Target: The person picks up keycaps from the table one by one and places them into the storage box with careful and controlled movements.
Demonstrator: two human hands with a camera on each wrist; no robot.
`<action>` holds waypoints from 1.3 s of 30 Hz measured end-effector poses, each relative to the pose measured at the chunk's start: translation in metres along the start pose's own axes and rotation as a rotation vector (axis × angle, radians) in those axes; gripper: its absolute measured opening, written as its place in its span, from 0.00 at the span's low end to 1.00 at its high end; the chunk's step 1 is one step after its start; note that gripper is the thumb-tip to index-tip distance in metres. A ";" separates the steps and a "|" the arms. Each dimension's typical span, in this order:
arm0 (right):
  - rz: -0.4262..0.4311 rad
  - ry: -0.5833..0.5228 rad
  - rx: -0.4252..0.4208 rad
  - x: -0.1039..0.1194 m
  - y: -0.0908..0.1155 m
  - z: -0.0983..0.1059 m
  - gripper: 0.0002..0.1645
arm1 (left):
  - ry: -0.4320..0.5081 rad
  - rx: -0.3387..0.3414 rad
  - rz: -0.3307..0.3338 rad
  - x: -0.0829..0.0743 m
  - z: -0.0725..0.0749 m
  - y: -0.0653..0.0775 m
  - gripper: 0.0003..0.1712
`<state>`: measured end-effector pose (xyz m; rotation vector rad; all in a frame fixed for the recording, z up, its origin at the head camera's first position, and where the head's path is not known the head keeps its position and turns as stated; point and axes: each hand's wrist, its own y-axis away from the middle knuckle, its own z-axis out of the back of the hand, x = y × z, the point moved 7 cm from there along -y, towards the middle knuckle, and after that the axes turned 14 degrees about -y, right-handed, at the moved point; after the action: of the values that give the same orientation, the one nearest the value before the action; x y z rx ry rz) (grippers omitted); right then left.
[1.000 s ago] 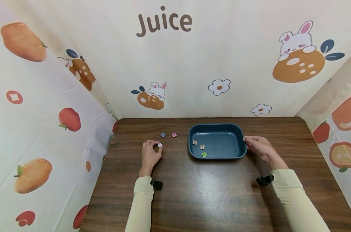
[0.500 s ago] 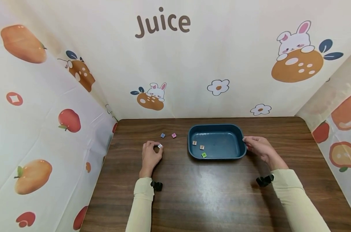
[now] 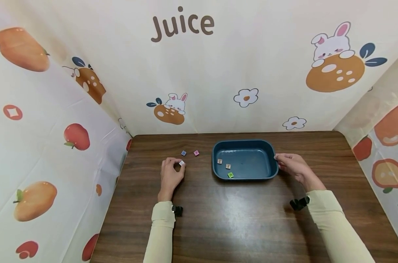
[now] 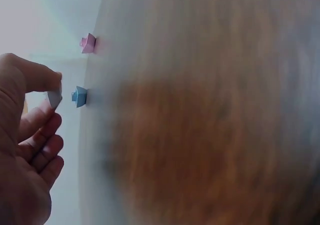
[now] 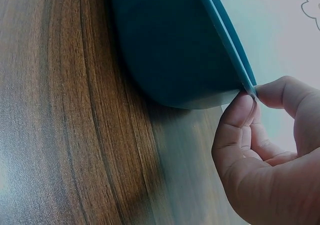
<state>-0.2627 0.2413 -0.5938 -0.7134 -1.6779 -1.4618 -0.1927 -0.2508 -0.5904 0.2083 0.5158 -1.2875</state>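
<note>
My left hand pinches a small white block between thumb and fingertips, at the left part of the table. In the left wrist view the white block is partly covered by the fingers. Just beyond lie a blue block and a pink block; the left wrist view shows a stud on each. With thumb and fingers, my right hand grips the right rim of a dark blue tray. Inside the tray are two beige blocks and a green block.
The wooden table carries all of this. A printed curtain rises along the table's back edge, and similar cloth hangs at the left and right sides.
My left hand has shifted slightly away from me with the white block, nearer the blue block. The right hand and the tray stay as they were; the head view has shifted a little.
</note>
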 end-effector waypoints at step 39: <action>0.012 -0.022 0.005 0.002 0.002 0.000 0.38 | 0.032 -0.061 -0.219 -0.076 0.028 -0.005 0.12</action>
<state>-0.2621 0.2411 -0.5916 -0.7383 -1.6902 -1.4457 -0.2049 -0.1988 -0.5285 0.1239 0.6176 -1.4804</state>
